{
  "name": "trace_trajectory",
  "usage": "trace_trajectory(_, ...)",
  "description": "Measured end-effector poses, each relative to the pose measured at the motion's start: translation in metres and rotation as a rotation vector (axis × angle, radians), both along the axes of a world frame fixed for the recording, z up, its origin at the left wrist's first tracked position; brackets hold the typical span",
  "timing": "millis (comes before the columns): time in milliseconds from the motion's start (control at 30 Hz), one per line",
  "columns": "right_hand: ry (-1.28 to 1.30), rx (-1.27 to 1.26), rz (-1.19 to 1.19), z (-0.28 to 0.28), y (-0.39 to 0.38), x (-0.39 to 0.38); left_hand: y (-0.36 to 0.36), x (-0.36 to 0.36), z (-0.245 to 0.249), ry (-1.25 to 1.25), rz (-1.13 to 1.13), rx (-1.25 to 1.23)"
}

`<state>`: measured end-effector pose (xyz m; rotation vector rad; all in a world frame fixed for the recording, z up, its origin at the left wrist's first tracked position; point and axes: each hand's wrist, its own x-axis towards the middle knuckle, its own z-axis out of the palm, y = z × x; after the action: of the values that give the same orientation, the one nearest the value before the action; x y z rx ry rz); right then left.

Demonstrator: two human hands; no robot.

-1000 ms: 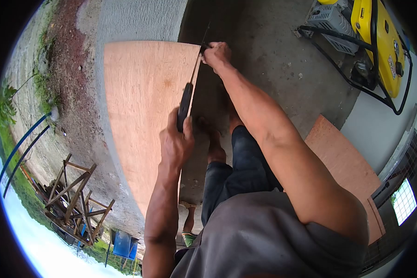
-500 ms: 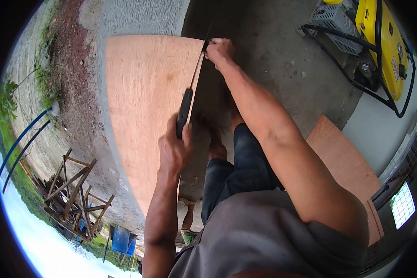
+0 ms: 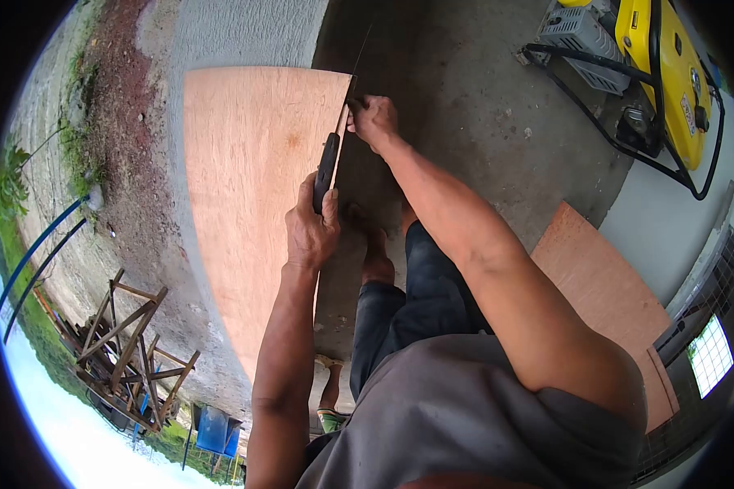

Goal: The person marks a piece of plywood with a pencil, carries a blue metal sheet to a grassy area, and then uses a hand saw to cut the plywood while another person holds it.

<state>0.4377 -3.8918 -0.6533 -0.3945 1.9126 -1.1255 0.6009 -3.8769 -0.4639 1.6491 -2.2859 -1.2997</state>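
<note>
Concrete floor spreads grey beyond both hands, and on it stands the largest loose thing, a plywood sheet, pale orange, its long cut edge running right under the left hand and up to the right one. Far out past the right hand sits a yellow generator in a black tube frame. A second plywood board lies behind the right forearm, well apart from the hands. Off beyond the sheet from the left hand, a heap of wooden trestles stands on rough ground. A bare foot rests on the floor just beside the left hand. The left hand is wrapped fully closed around the black-handled tool, whose thin blade lies along the sheet's edge and pokes out past its corner. The right hand is ahead of the left, fingers curled tight at that same edge beside the blade; whether they pinch sheet or blade cannot be told.
</note>
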Motion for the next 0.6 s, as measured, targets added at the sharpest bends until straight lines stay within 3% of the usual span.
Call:
trace_trajectory(167, 0.087, 0.056, -0.009, -0.005, -0.002, 0.002, -0.007, -0.004, 0.013, -0.059, -0.049, -0.027)
trace_trajectory(333, 0.086, 0.07, -0.008, -0.011, -0.006, 0.001, 0.035, 0.052, 0.105, -0.19, 0.004, 0.106)
trace_trajectory(433, -0.127, 0.125, 0.005, 0.037, -0.009, -0.012, 0.047, 0.065, 0.131, -0.207, 0.041, 0.174)
trace_trajectory(600, -0.268, 0.07, -0.05, 0.028, -0.007, -0.012, -0.016, -0.019, 0.009, -0.094, -0.07, -0.073)
